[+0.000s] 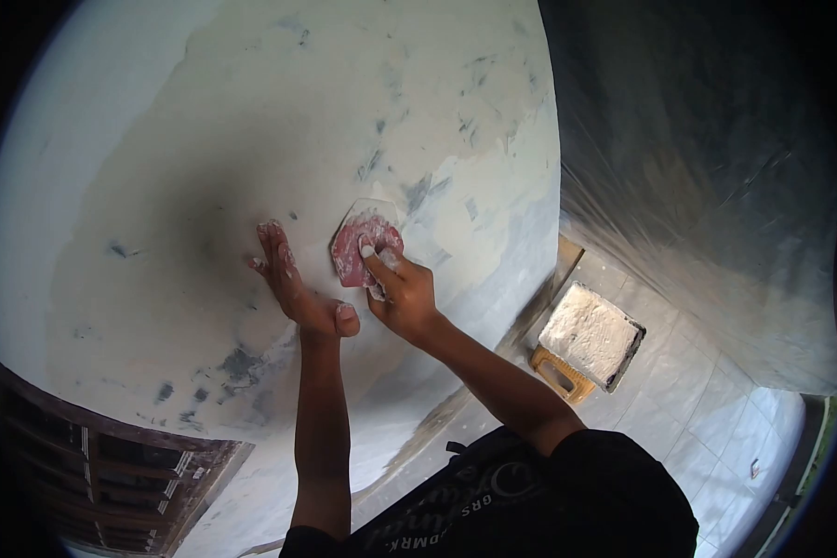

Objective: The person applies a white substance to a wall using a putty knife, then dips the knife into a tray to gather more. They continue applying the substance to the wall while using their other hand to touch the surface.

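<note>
In my right hand [405,296] is a red putty scraper [349,259] smeared with white filler, its pale blade against the wall [298,112]. The thumb presses on the scraper's face, and white paste clings to the fingers. My left hand [298,286] is beside it with the palm bare, fingers stretched out and thumb apart, close to the wall surface. White paste coats its fingertips. Grey-blue patches and streaks show through the whitish coat around both hands.
A tray of white paste [586,330] rests on a yellow stool [562,375] over the tiled floor [665,409]. Translucent plastic sheeting [688,214] hangs at the right. A dark brown window frame [112,465] is at lower left.
</note>
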A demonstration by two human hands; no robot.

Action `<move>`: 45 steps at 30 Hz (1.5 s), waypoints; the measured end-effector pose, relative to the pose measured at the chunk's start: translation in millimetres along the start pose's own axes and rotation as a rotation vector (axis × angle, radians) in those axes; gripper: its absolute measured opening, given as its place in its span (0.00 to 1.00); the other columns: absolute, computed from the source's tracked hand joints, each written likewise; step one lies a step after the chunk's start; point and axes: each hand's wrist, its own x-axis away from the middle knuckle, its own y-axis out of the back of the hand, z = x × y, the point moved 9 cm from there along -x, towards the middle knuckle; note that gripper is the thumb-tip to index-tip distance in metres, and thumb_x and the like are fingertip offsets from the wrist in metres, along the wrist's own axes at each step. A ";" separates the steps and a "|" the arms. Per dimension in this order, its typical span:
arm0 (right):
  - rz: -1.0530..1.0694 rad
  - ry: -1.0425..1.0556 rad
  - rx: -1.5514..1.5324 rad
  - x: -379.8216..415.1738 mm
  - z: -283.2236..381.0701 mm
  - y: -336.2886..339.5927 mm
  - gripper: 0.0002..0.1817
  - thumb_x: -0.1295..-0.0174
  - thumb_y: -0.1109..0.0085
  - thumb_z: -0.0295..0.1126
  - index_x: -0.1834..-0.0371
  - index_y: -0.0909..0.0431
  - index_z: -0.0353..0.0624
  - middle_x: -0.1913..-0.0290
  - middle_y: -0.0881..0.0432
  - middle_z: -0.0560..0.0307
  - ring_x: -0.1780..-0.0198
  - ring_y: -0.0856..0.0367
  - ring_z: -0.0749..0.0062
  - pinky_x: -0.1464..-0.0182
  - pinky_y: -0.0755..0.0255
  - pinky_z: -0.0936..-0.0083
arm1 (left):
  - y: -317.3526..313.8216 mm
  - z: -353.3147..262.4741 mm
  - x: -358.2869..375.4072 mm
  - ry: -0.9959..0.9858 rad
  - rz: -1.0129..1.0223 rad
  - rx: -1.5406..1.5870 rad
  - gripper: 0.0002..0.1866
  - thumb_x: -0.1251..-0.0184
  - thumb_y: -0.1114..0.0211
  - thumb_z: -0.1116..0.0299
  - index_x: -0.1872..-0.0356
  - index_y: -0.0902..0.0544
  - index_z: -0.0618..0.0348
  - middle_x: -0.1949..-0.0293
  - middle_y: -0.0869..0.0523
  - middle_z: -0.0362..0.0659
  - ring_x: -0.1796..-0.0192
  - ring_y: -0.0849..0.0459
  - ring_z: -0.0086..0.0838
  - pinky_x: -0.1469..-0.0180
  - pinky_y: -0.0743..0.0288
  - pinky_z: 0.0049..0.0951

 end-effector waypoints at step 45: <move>-0.209 -0.079 0.099 -59.3 -45.1 41.0 0.31 0.62 0.33 0.19 0.47 0.23 0.36 0.58 0.20 0.43 0.70 0.18 0.55 0.71 0.23 0.68 | 1.3 -5.7 -3.0 -0.012 0.008 0.001 0.43 0.35 0.64 0.40 0.27 0.47 0.64 0.32 0.34 0.64 0.27 0.41 0.59 0.25 0.71 0.52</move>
